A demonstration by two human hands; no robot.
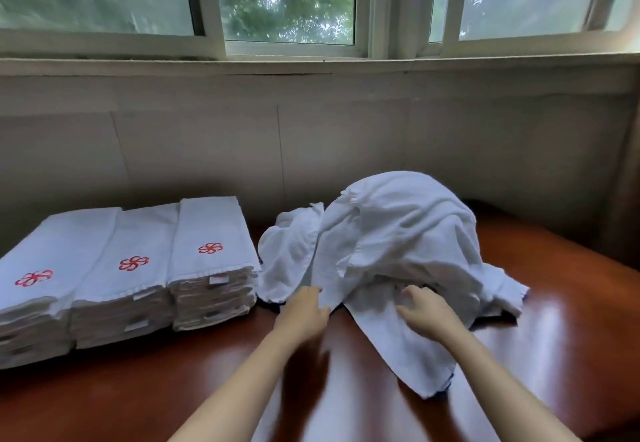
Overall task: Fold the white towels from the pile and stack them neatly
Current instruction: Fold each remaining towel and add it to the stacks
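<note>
A heap of loose white towels lies on the brown table, right of centre. One towel hangs out of the heap toward me. My left hand pinches that towel's left edge at the foot of the heap. My right hand rests on the same towel with fingers curled into the cloth. Three stacks of folded white towels, each with a red flower logo on top, stand side by side at the left.
The glossy wooden table reaches to a grey wall under a row of windows. The stacks sit close against the heap's left side. Bare tabletop lies in front of me and at the far right.
</note>
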